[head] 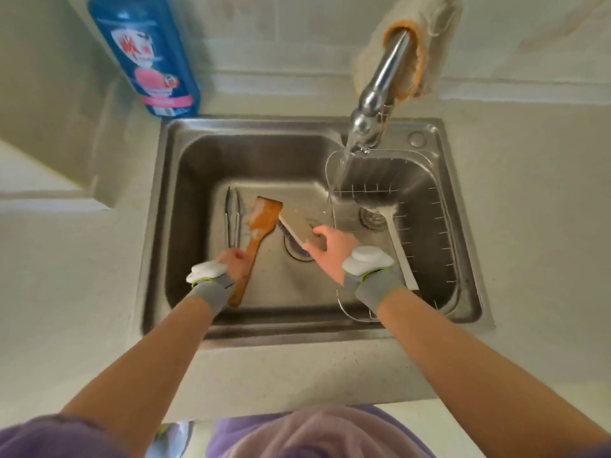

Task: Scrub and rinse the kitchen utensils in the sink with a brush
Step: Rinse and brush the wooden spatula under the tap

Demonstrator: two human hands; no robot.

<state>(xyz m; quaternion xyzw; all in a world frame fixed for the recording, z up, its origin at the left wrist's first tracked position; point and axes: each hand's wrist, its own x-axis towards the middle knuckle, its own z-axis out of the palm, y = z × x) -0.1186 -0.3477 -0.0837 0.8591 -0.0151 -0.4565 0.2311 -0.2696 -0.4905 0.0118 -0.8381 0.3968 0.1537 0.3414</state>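
The wooden spatula is held over the middle of the sink, its blade pointing away from the person and streaked with white suds. Its handle runs down into the left hand, whose fingers are curled round it about midway along, so the handle's end sticks out below the wrist. The right hand holds the brush by its near end, the fingers above and the thumb below pinching the pale back. The dark bristles face down and to the left, and the brush's far end touches the right edge of the spatula blade. A pair of metal tongs lies on the sink floor just left of the spatula, and the drain sits under the brush. In the right part of the sink stands a wire basket with a pale long-handled utensil lying in it. The faucet pours water onto the basket's left edge, apart from the spatula. A cloth hangs over the faucet, and a blue bottle stands on the tabletop behind the sink's left corner.
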